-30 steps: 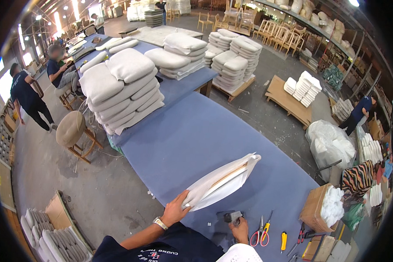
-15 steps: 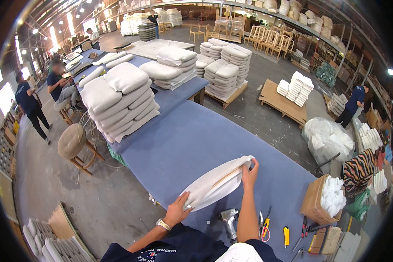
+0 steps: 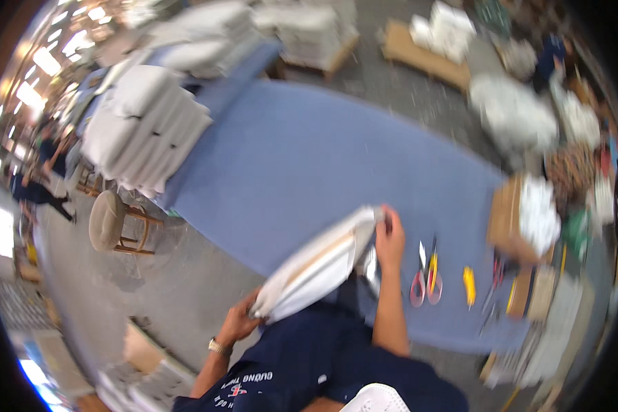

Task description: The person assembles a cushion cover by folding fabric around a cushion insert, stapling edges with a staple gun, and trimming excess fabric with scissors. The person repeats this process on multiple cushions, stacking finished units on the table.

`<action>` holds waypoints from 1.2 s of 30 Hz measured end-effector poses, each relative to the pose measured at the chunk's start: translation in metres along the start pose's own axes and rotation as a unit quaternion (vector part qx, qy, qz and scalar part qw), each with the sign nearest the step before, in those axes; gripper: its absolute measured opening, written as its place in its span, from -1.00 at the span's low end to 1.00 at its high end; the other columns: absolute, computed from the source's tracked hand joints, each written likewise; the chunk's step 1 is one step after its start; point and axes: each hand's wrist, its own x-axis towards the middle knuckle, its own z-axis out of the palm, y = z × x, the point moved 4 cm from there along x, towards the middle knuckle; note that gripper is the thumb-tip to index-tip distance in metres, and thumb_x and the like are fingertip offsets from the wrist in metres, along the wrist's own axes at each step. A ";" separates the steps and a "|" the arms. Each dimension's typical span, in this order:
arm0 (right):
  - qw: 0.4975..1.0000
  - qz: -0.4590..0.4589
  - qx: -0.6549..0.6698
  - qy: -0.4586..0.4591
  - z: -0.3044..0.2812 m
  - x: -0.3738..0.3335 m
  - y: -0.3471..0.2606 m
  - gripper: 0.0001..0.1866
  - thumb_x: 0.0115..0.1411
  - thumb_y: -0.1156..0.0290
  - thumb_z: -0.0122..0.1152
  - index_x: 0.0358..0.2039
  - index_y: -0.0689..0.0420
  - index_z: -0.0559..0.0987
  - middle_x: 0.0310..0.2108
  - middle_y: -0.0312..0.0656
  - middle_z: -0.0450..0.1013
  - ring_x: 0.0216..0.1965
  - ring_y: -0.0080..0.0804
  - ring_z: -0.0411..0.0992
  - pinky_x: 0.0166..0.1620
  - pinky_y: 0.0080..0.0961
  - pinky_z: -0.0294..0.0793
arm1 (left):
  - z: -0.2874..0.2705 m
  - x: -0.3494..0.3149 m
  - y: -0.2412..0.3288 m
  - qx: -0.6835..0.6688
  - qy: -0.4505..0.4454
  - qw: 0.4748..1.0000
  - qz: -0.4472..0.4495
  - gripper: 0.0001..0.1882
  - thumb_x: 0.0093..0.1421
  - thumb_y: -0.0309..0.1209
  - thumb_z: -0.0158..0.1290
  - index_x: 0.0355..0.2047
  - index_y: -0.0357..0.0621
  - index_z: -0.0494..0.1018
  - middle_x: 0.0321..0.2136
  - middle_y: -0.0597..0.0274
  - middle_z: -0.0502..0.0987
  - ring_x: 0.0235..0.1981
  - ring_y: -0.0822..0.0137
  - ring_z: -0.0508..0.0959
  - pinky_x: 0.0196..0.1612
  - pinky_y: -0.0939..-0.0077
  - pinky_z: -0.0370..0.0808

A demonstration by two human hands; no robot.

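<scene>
Between my two hands a light-coloured seat cushion (image 3: 317, 265) is held tilted, close to my body at the table's near edge. My left hand (image 3: 238, 316) grips its lower left end. At the upper right end, my right hand (image 3: 390, 237) pinches the fabric edge. A tan strip and white cloth show along the cushion's side facing me. Partly hidden behind my right forearm is a metal staple gun (image 3: 371, 271). Scissors with pink handles (image 3: 419, 285) and a yellow-handled tool lie right of that arm, with a yellow cutter (image 3: 469, 286) farther right.
The blue-covered table (image 3: 309, 151) stretches away from me. A tall stack of cushions (image 3: 141, 130) stands on it at the left, near a round stool (image 3: 110, 221) on the floor. A cardboard box (image 3: 508, 216) of white stuffing sits at the right. Other people are at the far left and right.
My view has swung downward and tilted, blurring the surroundings. The cushion has come nearer my body, with both hands still on its ends.
</scene>
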 end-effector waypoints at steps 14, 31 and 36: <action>0.981 -0.010 -0.181 -0.075 -0.028 -0.020 -0.071 -0.26 0.13 0.16 0.39 0.29 0.14 0.41 0.36 0.27 0.26 0.31 0.18 0.34 0.30 -0.14 0.38 | 0.014 0.091 0.092 0.032 -0.233 0.963 0.132 0.14 0.18 -0.01 0.32 0.50 -0.34 -0.10 0.46 -0.31 0.08 0.48 -0.12 0.13 0.46 0.14 0.13; 0.992 0.022 -0.088 0.082 -0.031 -0.031 -0.060 -0.81 0.22 0.48 0.22 -0.42 0.25 0.39 -0.11 0.15 0.57 -0.10 -0.02 0.63 -0.20 -0.33 0.58 | 0.073 0.189 0.216 0.106 -0.212 0.928 0.287 -0.07 0.28 -0.25 0.21 0.48 -0.37 -0.04 0.39 -0.30 0.23 0.41 -0.12 0.28 0.39 0.17 0.26; 0.993 0.092 -0.003 0.075 -0.049 -0.041 -0.033 -0.85 0.20 0.62 0.16 -0.46 0.26 0.37 -0.10 0.12 0.57 -0.07 -0.33 0.60 -0.14 -0.38 0.59 | 0.100 0.194 0.230 0.160 -0.217 0.895 0.355 0.01 0.20 -0.34 0.23 0.48 -0.38 -0.13 0.44 -0.34 0.08 0.46 -0.17 0.16 0.45 0.12 0.18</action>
